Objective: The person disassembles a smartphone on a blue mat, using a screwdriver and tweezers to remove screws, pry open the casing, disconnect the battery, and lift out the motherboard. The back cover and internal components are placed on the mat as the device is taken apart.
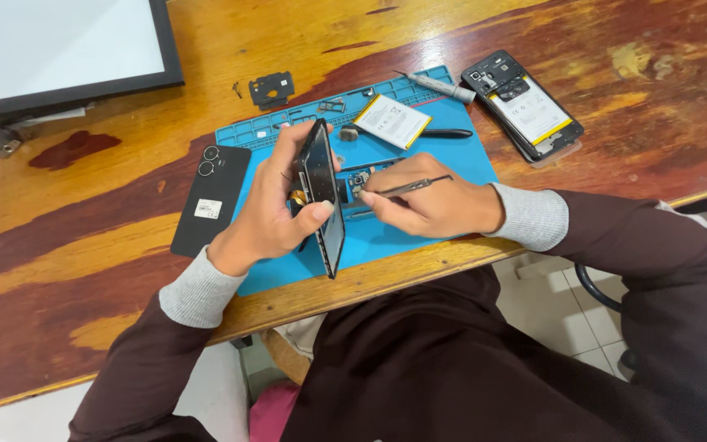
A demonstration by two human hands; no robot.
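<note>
Head view: at frame centre our left hand (267, 214) grips an opened phone (323, 196) on its edge, thumb and fingers closed around its frame, above the blue mat (452, 164). Our right hand (427, 196) pinches thin tweezers (407, 187), tip pointing at the phone's inside. On the mat's upper part lies a loose battery (392, 120). Left of the mat rests a black back cover (211, 199); at upper right, another opened phone (523, 104).

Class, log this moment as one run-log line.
left hand: holds black phone frame on edge | right hand: holds thin metal tweezers | under: blue work mat
</note>
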